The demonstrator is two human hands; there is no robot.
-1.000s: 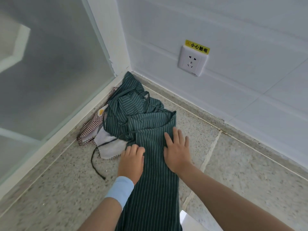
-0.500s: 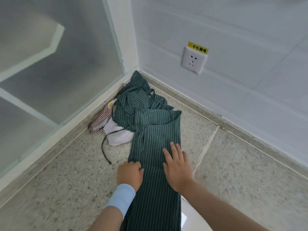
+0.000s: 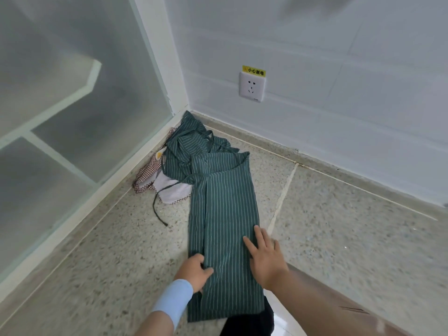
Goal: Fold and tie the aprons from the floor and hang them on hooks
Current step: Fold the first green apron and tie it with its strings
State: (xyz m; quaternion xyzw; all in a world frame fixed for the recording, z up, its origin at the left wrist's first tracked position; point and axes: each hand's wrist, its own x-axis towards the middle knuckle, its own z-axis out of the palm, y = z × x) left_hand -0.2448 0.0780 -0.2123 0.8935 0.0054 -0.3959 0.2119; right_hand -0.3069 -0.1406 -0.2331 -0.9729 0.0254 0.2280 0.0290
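Green striped apron, folded into long strip on speckled floor, left edge gripped by left hand, flattened by straight-fingered right hand

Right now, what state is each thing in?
green apron: folded into a long strip, far end crumpled
checked apron: crumpled, partly under green apron
tie: loose, trailing on floor
socket: nothing plugged in
left hand: grips green apron's left edge
right hand: flat on green apron

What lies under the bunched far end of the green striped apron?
A red-checked cloth with a white panel pokes out from under the green striped apron on the left. How far it extends underneath, or whether more lies there, is covered.
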